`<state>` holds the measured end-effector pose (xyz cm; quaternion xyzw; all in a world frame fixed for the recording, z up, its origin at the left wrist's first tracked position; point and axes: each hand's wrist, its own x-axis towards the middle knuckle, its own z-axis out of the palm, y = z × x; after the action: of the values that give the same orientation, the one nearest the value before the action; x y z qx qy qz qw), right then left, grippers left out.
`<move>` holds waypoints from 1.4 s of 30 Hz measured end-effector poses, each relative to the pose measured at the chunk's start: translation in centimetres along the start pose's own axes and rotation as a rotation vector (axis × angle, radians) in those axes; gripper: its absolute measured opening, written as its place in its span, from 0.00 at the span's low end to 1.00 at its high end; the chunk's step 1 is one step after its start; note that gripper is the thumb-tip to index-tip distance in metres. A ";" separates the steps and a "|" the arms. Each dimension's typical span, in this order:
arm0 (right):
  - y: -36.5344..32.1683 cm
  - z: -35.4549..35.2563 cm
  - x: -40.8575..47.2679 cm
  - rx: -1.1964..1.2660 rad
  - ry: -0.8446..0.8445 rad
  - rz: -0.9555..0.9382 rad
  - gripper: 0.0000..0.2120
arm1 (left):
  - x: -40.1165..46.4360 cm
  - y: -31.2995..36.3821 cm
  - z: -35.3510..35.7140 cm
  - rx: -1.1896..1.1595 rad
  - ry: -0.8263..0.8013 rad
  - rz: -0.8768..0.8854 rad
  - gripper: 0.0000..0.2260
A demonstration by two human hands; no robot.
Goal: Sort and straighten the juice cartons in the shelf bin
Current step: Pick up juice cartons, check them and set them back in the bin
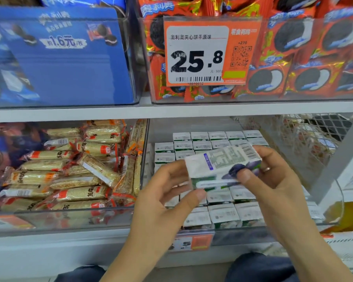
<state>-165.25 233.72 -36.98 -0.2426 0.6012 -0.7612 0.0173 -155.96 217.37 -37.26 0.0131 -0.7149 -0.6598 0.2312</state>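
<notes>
A small white, green and purple juice carton [222, 165] is held tilted on its side above the clear shelf bin [243, 231]. My left hand [167, 192] grips its left end, thumb under the lower edge. My right hand [273, 176] grips its right end, with a ring on one finger. Below, several rows of matching cartons [200, 143] stand upright in the bin, white tops facing up. The middle rows are hidden behind my hands and the held carton.
A clear bin of sesame snack bars [73, 169] sits to the left. Above, bins hold blue cookie packs [63, 58] and red cookie packs [293, 68] behind an orange price tag [204, 53]. A wire mesh basket [306, 139] stands to the right.
</notes>
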 end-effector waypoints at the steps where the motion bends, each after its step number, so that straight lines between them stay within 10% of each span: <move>1: -0.2 -0.1 0.1 -0.068 -0.027 -0.016 0.22 | -0.1 0.3 -0.3 0.034 0.040 0.051 0.19; 7: 0.5 1.9 -0.4 -0.783 -0.133 -0.346 0.28 | 0.1 0.8 -2.7 0.655 0.095 0.440 0.19; 13: 1.7 5.1 0.4 -0.933 -0.227 -0.593 0.21 | 0.5 -0.1 -3.7 0.770 0.066 0.488 0.20; 22: 2.9 6.4 6.9 -0.934 -0.265 -0.328 0.23 | 1.9 -2.2 -6.8 0.980 -0.095 -0.149 0.36; 42: 9.4 9.1 15.4 -1.152 -0.378 -0.134 0.22 | 2.1 -2.5 -7.0 0.908 -0.066 -0.043 0.32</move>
<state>-177.80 217.98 -38.79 -0.3812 0.8863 -0.2566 -0.0581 -156.09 209.82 -38.86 0.1071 -0.9383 -0.2842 0.1652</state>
